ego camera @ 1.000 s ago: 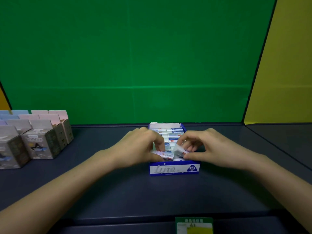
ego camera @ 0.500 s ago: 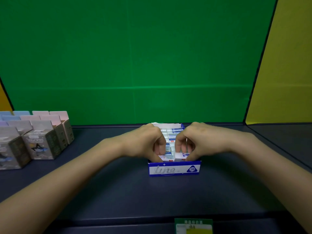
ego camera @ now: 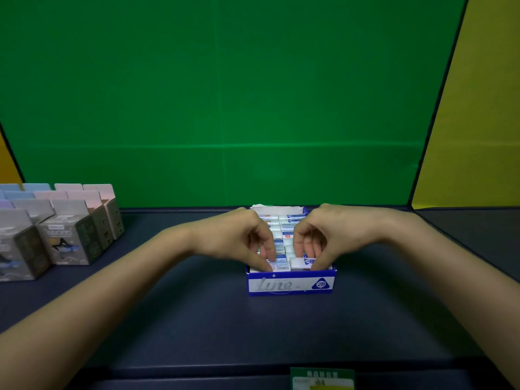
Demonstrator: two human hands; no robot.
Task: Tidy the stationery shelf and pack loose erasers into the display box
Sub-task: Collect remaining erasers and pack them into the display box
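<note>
A blue and white display box (ego camera: pixel 291 284) marked "2B" stands in the middle of the dark shelf, filled with several white and blue erasers (ego camera: pixel 289 220) in rows. My left hand (ego camera: pixel 242 235) reaches into the box's front left, its fingertips pinching the front-row left eraser (ego camera: pixel 278 267). My right hand (ego camera: pixel 332 232) reaches in from the right, thumb and fingers closed on the front-row right eraser (ego camera: pixel 299 264). Both erasers sit down inside the box. The hands hide the middle rows.
A block of grey, pink and blue cartons (ego camera: pixel 67 237) stands at the left of the shelf (ego camera: pixel 197 319). A green price label (ego camera: pixel 322 380) is clipped to the front edge. A green back wall and a yellow side panel (ego camera: pixel 478 108) close in the shelf.
Both hands have dropped into the box's front row, pressing the two erasers down from a raised, tilted hold into place. The wrists have risen and moved closer together.
</note>
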